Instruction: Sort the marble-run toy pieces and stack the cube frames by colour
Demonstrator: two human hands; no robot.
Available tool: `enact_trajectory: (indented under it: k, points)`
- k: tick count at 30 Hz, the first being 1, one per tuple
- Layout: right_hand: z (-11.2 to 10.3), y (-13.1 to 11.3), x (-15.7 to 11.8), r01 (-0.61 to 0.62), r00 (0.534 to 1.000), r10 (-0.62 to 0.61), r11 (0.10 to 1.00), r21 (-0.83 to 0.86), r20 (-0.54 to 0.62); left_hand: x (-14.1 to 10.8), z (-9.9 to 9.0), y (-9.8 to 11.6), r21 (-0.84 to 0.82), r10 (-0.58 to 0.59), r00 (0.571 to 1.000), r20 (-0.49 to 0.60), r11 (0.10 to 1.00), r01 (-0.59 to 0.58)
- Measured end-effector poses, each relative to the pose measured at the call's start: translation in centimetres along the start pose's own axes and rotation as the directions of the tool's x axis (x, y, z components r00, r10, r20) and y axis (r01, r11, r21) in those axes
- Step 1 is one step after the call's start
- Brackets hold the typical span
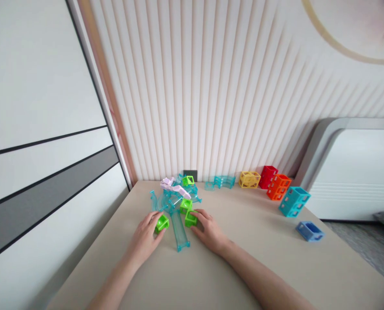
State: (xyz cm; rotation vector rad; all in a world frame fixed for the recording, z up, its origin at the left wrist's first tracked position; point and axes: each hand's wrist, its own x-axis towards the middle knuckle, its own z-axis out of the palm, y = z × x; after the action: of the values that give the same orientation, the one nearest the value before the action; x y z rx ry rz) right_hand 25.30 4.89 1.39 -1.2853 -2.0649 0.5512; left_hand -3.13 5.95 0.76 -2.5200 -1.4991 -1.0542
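Observation:
My left hand (147, 232) is closed around a green cube block (162, 223), thumb at its near side and fingers over the far side. Another green cube block (190, 218) is gripped by my right hand (209, 231), whose fingers rest on its right side. Just behind that one sits a third green cube (186, 206). Between my hands lies a long clear teal track piece (180, 232), pointing toward me. Beyond it is a pile of clear teal track pieces (171, 199) with a pale purple piece (175, 188) on top and a further green cube (188, 181) at the back.
Along the table's back right stand a yellow frame block (249, 179), a red stack (268, 177), an orange stack (278, 187) and a teal stack (294, 201). A blue block (310, 231) lies nearer the right edge. Teal curved pieces (224, 181) rest by the ribbed wall.

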Motion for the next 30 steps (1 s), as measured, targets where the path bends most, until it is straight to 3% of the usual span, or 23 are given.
enact_trajectory:
  k: [4, 8, 18, 25, 30]
  points:
    - [-0.2, 1.0, 0.1, 0.039, 0.999, -0.036, 0.994, 0.101, -0.037, -0.3, 1.4, -0.1, -0.087, -0.076, 0.997, -0.002, 0.993, 0.076]
    - [0.1, 1.9, 0.2, 0.057, 0.994, -0.04, 0.985, 0.166, -0.103, -0.2, 1.8, 0.1, -0.103, -0.081, 0.996, 0.031, 0.991, 0.083]
    - [-0.1, 1.3, 0.4, 0.027, 0.989, -0.007, 0.991, 0.134, -0.146, -0.7, 2.4, 0.2, -0.07, -0.072, 0.997, 0.018, 0.995, 0.073]
    - [-0.8, 0.7, 0.6, -0.15, 0.976, 0.17, 0.977, 0.148, -0.133, -0.6, 2.2, 0.7, -0.09, -0.071, 0.998, 0.0, 0.993, 0.07]
    - [-1.1, 0.8, 0.7, -0.211, 0.965, 0.232, 0.963, 0.167, -0.118, -0.3, 1.7, 1.3, -0.147, -0.09, 0.996, 0.017, 0.985, 0.092]
